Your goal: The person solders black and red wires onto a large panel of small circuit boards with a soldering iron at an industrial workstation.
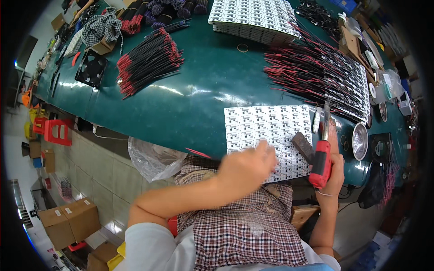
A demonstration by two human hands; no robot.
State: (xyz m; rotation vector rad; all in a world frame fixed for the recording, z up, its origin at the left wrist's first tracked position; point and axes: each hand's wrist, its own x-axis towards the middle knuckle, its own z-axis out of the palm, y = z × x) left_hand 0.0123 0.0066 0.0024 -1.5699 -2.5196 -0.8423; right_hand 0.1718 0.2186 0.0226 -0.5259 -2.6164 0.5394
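A white panel of repeated small circuit boards (247, 128) lies at the near edge of the green table. My left hand (251, 165) is over its lower middle, blurred by motion, and its fingers cannot be made out clearly. At the panel's right side my right hand (335, 174) is closed around a red-and-black soldering iron (321, 163), whose metal tip points away from me. A dark rectangular block (303, 147) rests on the panel's right edge, beside the iron. Just beyond it stands a small white tube-like piece (317, 120).
Black wires with red ends (149, 63) lie bundled at the far left; more wires (307, 72) spread over panels at the right. Stacked white panels (253, 18) stand at the back. A metal bowl (360, 141) sits right of the iron, a black fan (91, 68) far left.
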